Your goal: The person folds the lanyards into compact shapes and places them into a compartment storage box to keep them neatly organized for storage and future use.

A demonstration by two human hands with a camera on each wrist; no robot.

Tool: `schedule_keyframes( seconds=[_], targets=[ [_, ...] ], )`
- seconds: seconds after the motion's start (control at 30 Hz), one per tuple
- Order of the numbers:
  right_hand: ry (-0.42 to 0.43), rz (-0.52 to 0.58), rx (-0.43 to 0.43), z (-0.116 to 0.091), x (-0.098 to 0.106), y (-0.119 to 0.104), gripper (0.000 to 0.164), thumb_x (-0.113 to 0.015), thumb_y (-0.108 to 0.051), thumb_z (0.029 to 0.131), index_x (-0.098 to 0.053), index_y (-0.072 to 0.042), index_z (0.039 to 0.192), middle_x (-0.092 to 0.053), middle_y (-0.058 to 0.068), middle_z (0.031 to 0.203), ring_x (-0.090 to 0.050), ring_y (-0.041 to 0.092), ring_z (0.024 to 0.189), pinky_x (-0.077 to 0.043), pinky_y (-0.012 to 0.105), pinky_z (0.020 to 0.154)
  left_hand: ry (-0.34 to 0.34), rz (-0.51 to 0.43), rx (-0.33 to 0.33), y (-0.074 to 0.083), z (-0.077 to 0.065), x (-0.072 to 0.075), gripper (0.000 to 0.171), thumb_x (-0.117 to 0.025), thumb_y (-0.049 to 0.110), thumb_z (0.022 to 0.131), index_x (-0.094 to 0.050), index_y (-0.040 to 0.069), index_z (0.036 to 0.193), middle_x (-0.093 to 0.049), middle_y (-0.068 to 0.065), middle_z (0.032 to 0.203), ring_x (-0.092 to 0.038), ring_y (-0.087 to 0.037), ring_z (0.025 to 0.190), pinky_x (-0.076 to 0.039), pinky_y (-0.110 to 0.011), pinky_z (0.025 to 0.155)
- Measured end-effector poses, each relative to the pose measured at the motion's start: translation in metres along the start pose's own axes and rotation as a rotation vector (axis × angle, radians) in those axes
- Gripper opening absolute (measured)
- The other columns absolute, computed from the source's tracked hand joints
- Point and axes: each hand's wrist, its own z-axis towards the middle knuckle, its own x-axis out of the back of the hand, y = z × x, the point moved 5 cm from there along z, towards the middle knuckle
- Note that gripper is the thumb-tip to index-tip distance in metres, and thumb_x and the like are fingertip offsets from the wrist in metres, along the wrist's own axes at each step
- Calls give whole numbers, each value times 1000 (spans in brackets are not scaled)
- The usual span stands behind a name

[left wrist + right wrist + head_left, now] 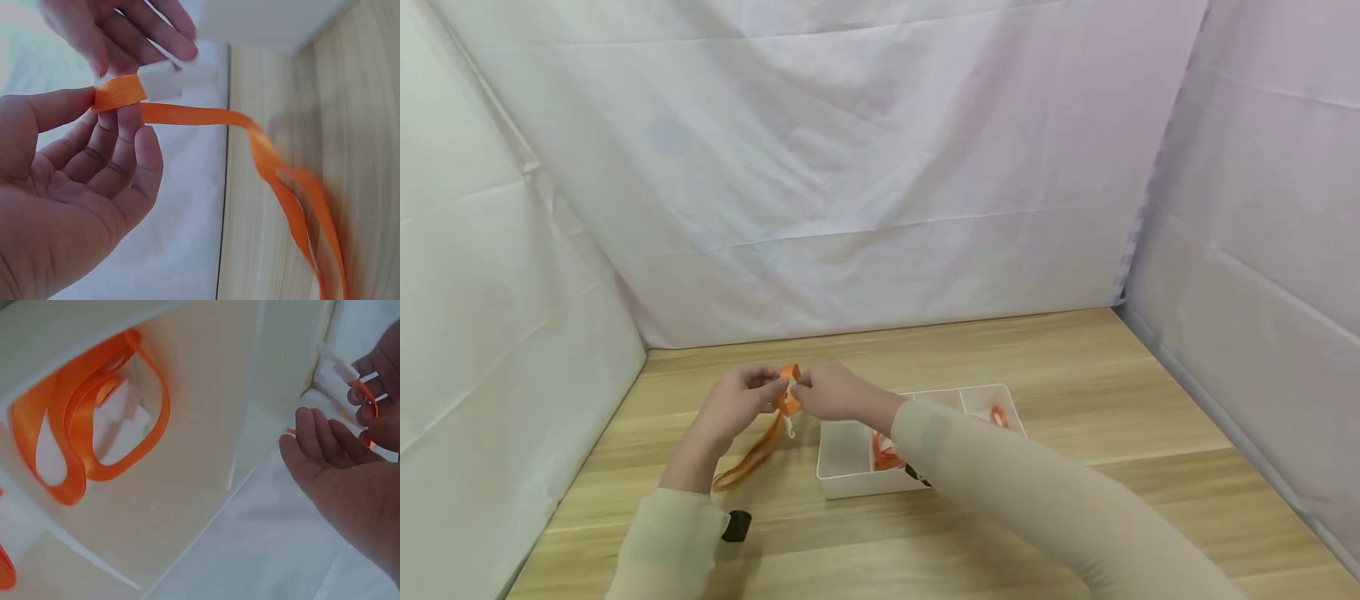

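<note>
An orange lanyard (181,115) with a white plastic clip (164,81) hangs between my two hands. My left hand (736,405) pinches the strap just below the clip between thumb and fingers, as the left wrist view shows. The strap's long loop trails down to the wooden table. My right hand (829,392) is right beside the clip, its fingers (312,434) extended and loosely bent around the strap's end. In the head view a small metal hook (789,427) dangles under the hands.
A white divided box (842,485) stands on the table under my right forearm. Coiled orange lanyards (75,419) lie in its compartments, one with white plastic parts. White cloth (850,167) hangs behind the table and along both sides.
</note>
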Motion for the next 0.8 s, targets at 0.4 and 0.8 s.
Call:
schedule_keyframes(
  seconds=[0.4,0.8],
  targets=[
    [166,737,-82,-5,19,3,22,-74,-21,100,-80,-5,114,-78,8,122,-72,21,115,-57,47,110,28,-158,-61,26,-6,-15,45,-67,23,106,-42,6,139,-71,-20,137,-72,-29,122,-52,-51,113],
    [375,884,-56,-18,56,-3,24,-79,-20,96,-82,-4,114,-72,2,141,-42,28,157,-24,60,132,57,-289,-145,49,-10,-35,33,-64,19,108,-56,4,136,-75,-4,100,-74,-19,92,-62,-33,94]
  ],
)
